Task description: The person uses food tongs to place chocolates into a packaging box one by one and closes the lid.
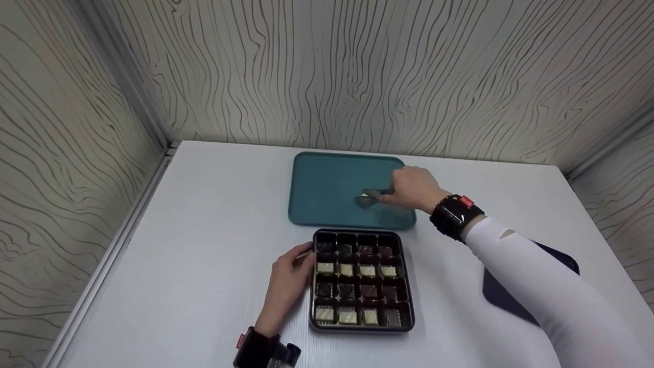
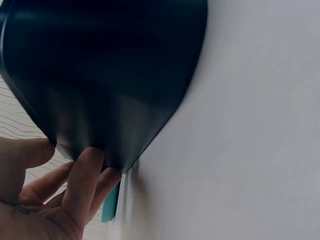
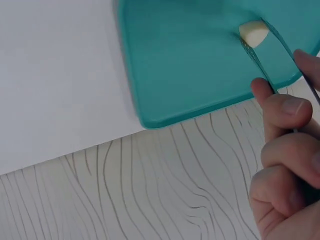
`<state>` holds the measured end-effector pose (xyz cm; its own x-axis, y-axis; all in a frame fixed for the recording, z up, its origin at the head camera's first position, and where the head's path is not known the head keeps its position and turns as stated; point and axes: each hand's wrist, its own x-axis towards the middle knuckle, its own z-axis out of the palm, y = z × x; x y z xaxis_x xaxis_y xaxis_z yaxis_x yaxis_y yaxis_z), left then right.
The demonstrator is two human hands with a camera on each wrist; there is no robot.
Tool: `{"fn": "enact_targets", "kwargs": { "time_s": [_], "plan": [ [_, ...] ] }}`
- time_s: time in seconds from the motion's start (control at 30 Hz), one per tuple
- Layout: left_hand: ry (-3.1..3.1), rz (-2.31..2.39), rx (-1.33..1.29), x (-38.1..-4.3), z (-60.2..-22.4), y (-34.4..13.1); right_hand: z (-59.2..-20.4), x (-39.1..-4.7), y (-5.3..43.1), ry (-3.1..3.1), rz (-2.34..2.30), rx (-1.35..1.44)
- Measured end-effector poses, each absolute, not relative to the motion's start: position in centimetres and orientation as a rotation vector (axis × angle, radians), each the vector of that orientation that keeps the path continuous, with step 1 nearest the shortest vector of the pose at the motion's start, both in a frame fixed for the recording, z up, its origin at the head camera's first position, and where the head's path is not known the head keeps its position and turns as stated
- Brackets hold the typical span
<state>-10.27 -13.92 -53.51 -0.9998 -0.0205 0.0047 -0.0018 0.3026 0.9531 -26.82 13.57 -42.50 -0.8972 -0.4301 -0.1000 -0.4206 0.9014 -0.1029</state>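
Note:
A black chocolate box [image 1: 406, 286] with a grid of compartments stands in front of the teal tray [image 1: 327, 204]. Its rows alternate between dark chocolates [image 1: 346, 291] and white chocolates [image 1: 348, 316]; the front right compartment shows only a grey patterned floor. My left hand [image 1: 287, 278] rests its fingertips against the box's left wall near the back corner, thumb by the rim. Over the teal tray, my right hand [image 1: 415, 188] grips a pair of small tongs [image 3: 259, 64]. Between the tips of the tongs sits a white chocolate piece [image 3: 253, 33].
A dark navy tray [image 1: 503, 294] lies at the right of the white table [image 1: 214, 230], partly hidden beneath my right sleeve [image 1: 541, 276]. Wood-patterned panels [image 1: 347, 76] rise behind the table and on both sides.

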Motion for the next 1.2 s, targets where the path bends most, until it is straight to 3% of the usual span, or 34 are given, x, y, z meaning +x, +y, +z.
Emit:
{"fn": "enact_targets", "kwargs": {
  "time_s": [1.2],
  "plan": [
    [-2.558, -1.831, 0.048, -10.2, -53.2, -14.1, -41.7, -23.7, 16.0, 2.984, -0.199, -0.713]
  ]
}}
